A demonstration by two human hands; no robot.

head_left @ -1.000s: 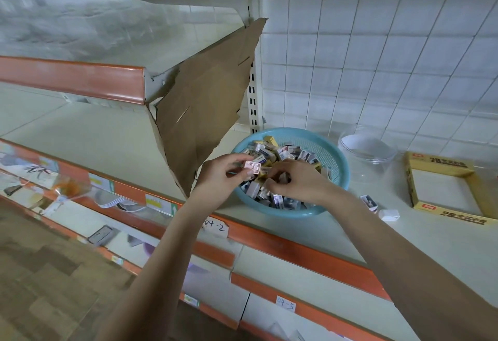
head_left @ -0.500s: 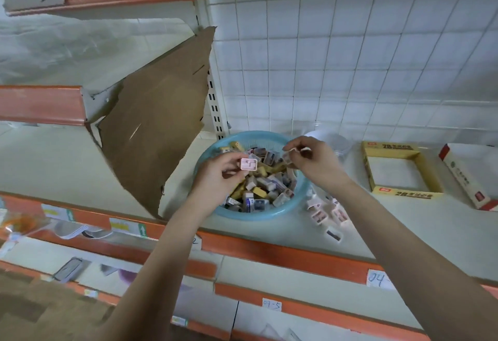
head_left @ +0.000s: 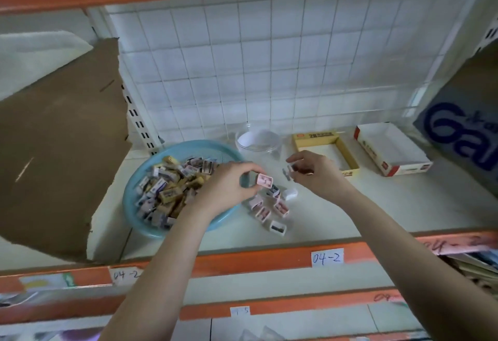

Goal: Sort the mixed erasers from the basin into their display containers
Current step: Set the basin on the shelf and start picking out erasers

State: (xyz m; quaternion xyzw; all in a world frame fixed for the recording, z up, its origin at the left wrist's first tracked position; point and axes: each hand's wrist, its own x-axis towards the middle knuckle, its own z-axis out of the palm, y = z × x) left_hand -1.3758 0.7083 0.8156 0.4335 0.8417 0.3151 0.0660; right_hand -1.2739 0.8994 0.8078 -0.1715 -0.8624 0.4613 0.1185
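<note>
On the shelf (head_left: pixel 350 214) before us, our head view looks down at a blue basin (head_left: pixel 131 200) heaped with mixed erasers (head_left: pixel 167 192). It sits left of centre, against a brown sheet of cardboard (head_left: pixel 62 157).

Our left hand (head_left: pixel 223 192) reaches across the basin's right edge. Its thumb and forefinger are curled and pinch 1 pink eraser (head_left: pixel 265 180), held just above the shelf beside the rim.

Our right hand (head_left: pixel 315 176) hovers further right, apart from the left. Its fingers are curled, and thumb and forefinger nip a small grey eraser (head_left: pixel 289 172), too blurred for us to read.

Below and between the 2 hands, loose erasers (head_left: pixel 269 210) lie scattered on the shelf, just beside the basin.

Behind them stands a clear round tub (head_left: pixel 258 148) near the white grid wall (head_left: pixel 269 71). To its right we see 2 open boxes side by side, a yellow box (head_left: pixel 314 137) partly behind our right hand and a white box (head_left: pixel 367 149) with red corners.

On the orange front rail, a paper label (head_left: pixel 327 257) reads 04-2.
</note>
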